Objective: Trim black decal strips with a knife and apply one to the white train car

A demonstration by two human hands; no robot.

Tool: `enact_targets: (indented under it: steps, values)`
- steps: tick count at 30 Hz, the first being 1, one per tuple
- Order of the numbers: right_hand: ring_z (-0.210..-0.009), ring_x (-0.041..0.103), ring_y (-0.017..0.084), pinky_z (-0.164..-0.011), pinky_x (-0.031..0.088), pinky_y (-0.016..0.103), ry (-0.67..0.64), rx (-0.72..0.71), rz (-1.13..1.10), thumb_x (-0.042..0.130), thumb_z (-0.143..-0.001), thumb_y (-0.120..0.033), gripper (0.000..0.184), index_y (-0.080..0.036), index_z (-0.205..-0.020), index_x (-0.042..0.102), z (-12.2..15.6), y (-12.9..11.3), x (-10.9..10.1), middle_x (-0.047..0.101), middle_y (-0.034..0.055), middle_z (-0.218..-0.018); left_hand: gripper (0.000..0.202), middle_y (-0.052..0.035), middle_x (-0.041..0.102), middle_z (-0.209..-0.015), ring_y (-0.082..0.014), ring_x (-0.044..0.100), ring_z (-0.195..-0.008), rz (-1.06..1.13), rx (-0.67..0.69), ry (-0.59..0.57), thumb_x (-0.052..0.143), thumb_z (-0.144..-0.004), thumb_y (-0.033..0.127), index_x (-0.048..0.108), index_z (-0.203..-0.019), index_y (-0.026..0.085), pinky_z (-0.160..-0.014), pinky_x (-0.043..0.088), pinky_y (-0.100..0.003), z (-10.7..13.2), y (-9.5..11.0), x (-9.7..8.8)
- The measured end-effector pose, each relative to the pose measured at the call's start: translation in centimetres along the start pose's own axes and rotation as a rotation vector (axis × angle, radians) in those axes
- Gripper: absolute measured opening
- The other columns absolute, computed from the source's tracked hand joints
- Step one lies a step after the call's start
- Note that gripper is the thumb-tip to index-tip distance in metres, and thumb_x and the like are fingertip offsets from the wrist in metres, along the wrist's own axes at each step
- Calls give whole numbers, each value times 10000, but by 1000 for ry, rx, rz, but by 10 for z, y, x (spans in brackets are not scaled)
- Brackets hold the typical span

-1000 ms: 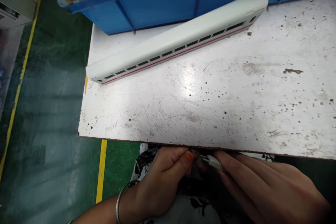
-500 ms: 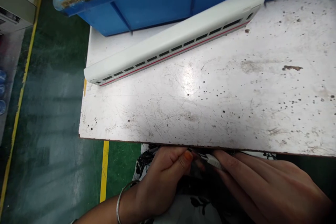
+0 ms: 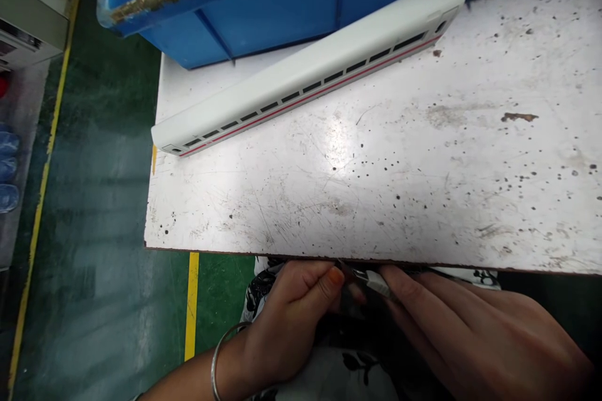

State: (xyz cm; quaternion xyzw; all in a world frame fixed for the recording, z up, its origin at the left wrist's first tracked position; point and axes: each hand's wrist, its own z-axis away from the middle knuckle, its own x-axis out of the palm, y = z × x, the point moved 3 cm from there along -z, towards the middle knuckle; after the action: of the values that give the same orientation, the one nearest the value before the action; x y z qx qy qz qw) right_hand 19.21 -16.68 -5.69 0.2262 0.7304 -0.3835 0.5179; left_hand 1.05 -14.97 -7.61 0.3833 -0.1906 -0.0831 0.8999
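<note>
Below the table's front edge, my left hand is closed, thumb pressed onto the edge of a dark, glossy, see-through-looking piece. A silver bangle circles that wrist. My right hand is closed round a small tool with a pale grey grip and a thin metal tip, its kind unclear. This tip points toward the left thumb, close to the dark piece. On the table lies a white model train carriage with dark windows and a red stripe, apart from both hands.
A large blue crate with a worn, dirty rim stands behind the carriage. The white tabletop is scratched and spotted. To the left runs a green floor with yellow lines, and blue-tinted bottles stand at the far left.
The view has shifted slightly. The small tool in my right hand is tilted a little differently; both hands keep nearly the same place and grip.
</note>
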Motion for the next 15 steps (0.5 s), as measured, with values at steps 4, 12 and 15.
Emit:
enact_targets:
  steps: [4, 12, 15]
  values:
    - [-617, 662, 178, -494, 448, 332, 25, -1, -65, 438, -987, -131, 234, -75, -1123, 619, -3, 4, -4, 698, 61, -792, 465, 40, 371, -561, -85, 274, -526, -36, 1, 35, 517, -975, 479, 684, -731, 121, -518, 254, -242, -1, 0, -2]
    - [-591, 654, 181, -471, 431, 322, 2, -37, -27, 434, -972, -131, 249, -61, -1128, 616, -3, 2, -4, 702, 79, -802, 447, 43, 378, -554, -80, 261, -515, 14, -3, 19, 529, -971, 473, 685, -741, 123, -520, 272, -234, 1, -1, 0]
    - [-606, 664, 195, -484, 447, 329, -11, -32, -4, 417, -951, -113, 271, -52, -1128, 612, -1, 1, -3, 710, 93, -818, 436, 47, 369, -546, -78, 249, -513, 52, -6, 5, 535, -973, 461, 689, -743, 124, -520, 275, -229, 1, -1, 0]
